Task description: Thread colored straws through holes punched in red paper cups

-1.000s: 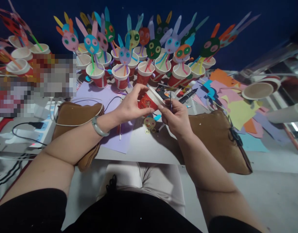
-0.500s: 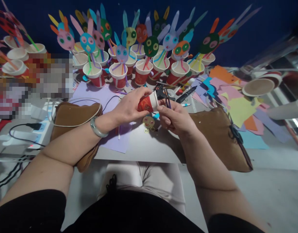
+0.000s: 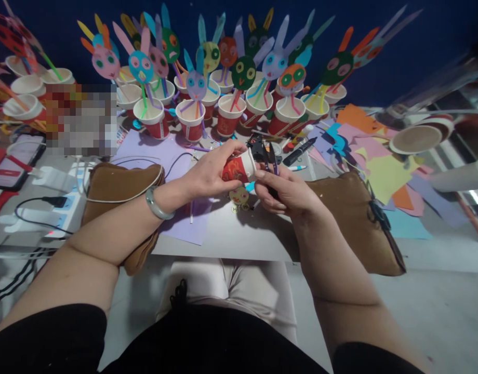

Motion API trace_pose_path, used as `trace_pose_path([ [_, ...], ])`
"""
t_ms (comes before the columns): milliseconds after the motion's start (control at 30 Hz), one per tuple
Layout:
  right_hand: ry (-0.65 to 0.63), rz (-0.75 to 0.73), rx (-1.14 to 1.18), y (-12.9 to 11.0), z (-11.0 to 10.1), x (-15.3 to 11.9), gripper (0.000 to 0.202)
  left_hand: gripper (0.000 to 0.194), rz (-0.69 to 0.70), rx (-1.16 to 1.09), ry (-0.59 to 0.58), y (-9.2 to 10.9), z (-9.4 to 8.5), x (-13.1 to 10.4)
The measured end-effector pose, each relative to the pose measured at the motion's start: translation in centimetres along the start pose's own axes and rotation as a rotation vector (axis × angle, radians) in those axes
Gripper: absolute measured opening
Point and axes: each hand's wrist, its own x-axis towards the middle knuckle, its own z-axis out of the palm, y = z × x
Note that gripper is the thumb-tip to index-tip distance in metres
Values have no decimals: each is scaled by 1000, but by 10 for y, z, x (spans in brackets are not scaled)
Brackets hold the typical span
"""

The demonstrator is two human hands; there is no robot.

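A red paper cup with a white rim (image 3: pixel 239 168) lies tilted on its side in my left hand (image 3: pixel 213 169), its mouth turned to the right. Dark scissors (image 3: pixel 270 158) are held in my right hand (image 3: pixel 282 191), their blades upward beside the cup's rim. Below the cup, a small yellow paper face (image 3: pixel 239 196) and two round tags with "Hi" (image 3: pixel 240 209) lie on the table. A blue paper piece (image 3: pixel 250 187) shows between my hands.
Several red cups with paper rabbit heads (image 3: pixel 192 111) stand at the back. Brown cushions (image 3: pixel 118 195) lie under my forearms. Coloured paper scraps (image 3: pixel 383 171) spread at the right, beside more cups (image 3: pixel 414 141). A power strip (image 3: pixel 63 208) and phone (image 3: pixel 15 161) are at the left.
The cup has shifted slightly right. My right hand has turned a little, and the scissor blades now stand farther apart near the rim.
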Motion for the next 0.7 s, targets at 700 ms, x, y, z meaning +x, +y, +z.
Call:
trace_pose_path([
  [700,45,-32,76,7,9,6,46,36,186,229,149,21,5,-7],
])
